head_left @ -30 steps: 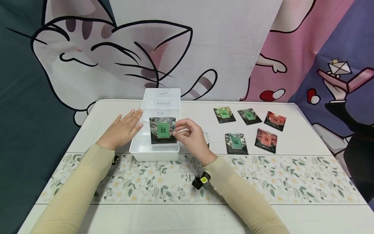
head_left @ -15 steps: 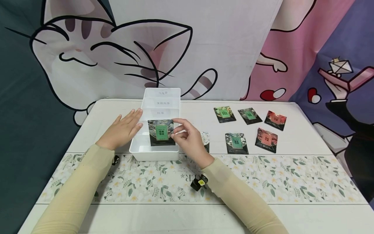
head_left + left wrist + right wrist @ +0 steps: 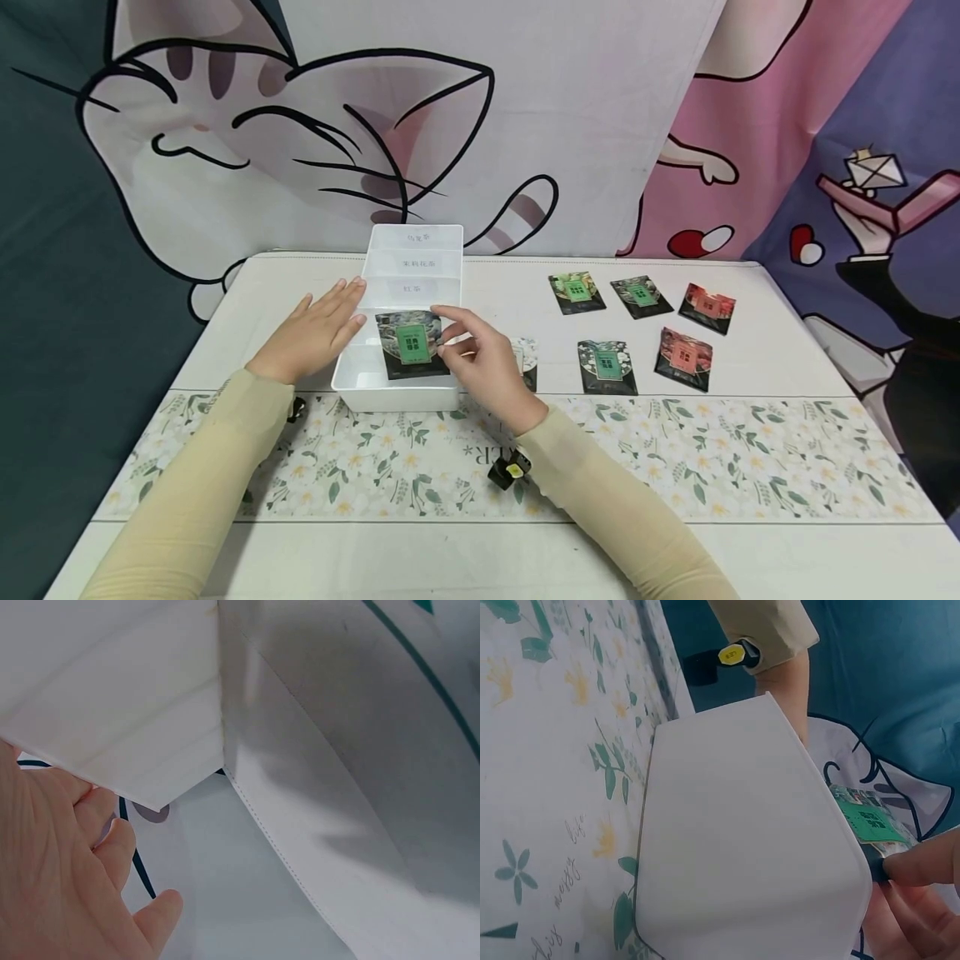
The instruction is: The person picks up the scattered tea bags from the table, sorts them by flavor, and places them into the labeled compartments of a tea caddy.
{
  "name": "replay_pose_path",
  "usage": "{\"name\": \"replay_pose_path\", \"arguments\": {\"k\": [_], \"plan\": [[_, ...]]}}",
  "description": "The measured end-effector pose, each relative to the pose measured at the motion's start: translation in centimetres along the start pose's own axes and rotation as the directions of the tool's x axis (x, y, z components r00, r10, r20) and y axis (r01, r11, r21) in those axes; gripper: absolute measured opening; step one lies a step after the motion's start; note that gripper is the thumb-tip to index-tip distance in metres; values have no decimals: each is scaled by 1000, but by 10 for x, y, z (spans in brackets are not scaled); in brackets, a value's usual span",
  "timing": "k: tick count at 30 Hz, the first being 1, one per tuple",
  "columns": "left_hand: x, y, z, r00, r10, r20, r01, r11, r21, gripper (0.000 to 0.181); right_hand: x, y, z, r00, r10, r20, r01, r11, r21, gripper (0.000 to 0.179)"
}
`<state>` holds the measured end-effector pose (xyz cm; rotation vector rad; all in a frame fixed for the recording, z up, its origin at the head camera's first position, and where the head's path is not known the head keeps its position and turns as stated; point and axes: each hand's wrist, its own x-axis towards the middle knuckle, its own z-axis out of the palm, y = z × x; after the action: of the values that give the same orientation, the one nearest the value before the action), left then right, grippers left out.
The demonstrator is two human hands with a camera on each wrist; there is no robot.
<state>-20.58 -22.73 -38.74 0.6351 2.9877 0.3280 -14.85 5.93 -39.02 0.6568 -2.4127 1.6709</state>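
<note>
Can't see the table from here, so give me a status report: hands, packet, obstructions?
Right hand pinching green-labelled packet at near end of white box. Left hand at box's left side, fingers extended. No obstruction seen.

Box (image 3: 397, 400): on table (image 3: 498, 292)
Held packet (image 3: 411, 345): over box
Loose packets (image 3: 607, 368): on table, right of box
Curtain (image 3: 585, 125): behind table

Cartoon drapes (image 3: 592, 108) back the table (image 3: 420, 562) — a curtained workspace.
</note>
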Motion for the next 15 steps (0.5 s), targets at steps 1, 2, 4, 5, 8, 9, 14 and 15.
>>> {"name": "replay_pose_path", "arguments": {"k": [1,2,4,5,8,9,14,15], "plan": [[0,0,0,1000,0,0,0,1000,1,67,0,0,0,1000,-10,3,10,1000,-7,54],[0,0,1,1000,-1,0,1,1000,2,67,-1,0,1,1000,-20,5,20,1000,-16,53],[0,-1,1,1000,-2,-1,2,1000,3,68,-1,-1,1,999,-45,8,45,998,-32,51],[0,-1,1,1000,-2,-2,2,1000,4,68,-1,-1,2,998,-61,10,61,997,-48,50],[0,0,1,1000,0,-1,0,1000,3,68,-2,-2,3,995,-102,11,103,989,-107,49],[0,0,0,1000,1,-1,-1,1000,1,68,-2,-2,3,994,-113,12,113,986,-125,49],[-1,1,-1,1000,1,3,-1,1000,1,67,0,-6,6,995,-96,17,98,981,-166,51],[-1,2,-1,1000,0,3,0,1000,0,67,1,-7,6,996,-89,17,90,982,-168,50]]}}
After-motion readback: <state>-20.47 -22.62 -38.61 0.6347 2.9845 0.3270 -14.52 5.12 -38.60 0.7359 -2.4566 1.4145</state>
